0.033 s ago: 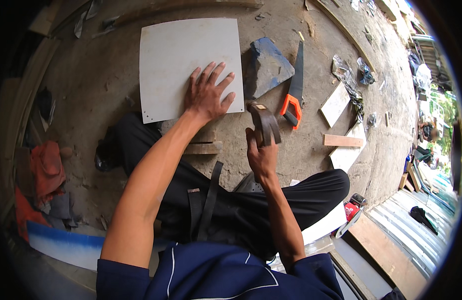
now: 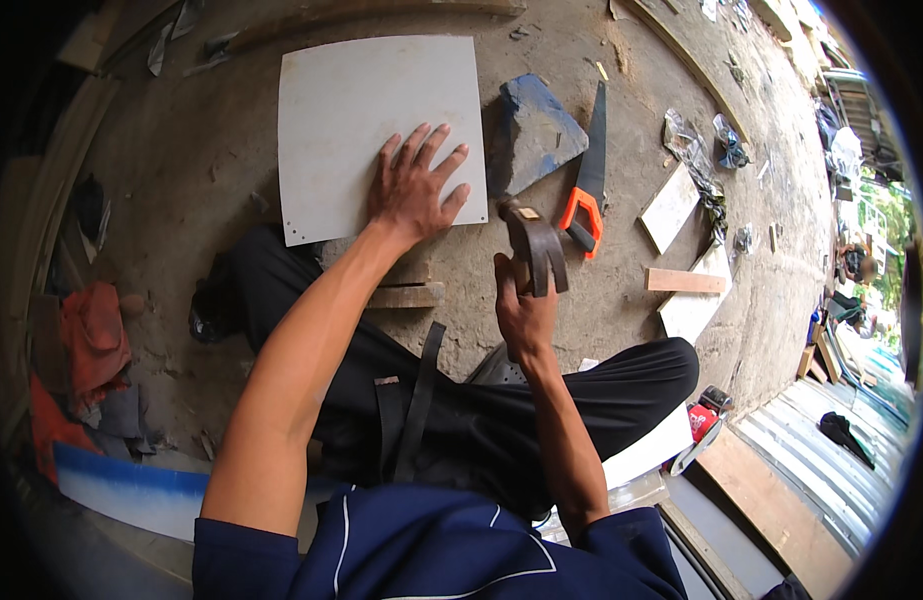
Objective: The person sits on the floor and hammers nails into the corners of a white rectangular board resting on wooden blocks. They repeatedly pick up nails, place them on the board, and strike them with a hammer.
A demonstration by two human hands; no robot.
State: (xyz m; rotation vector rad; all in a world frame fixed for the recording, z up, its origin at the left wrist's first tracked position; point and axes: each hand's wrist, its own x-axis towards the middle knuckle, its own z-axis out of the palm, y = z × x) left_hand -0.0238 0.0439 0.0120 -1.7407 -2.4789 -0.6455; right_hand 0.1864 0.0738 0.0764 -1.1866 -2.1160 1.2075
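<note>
Over there, before the bent legs (image 2: 621,385), lies a white panel (image 2: 341,130), the left hand (image 2: 417,195) spread flat on it; then the right hand (image 2: 528,320), curled round a claw hammer (image 2: 534,245) near the panel's corner; farther right, an orange-handled saw (image 2: 592,172)

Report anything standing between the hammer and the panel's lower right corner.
Nothing visible: concrete floor shows between the claw hammer in the right hand and that corner of the white panel. The left hand lies on the panel, clear of the corner.

Block (image 2: 543,140) between panel (image 2: 331,125) at left and handsaw (image 2: 593,165) at right
</note>
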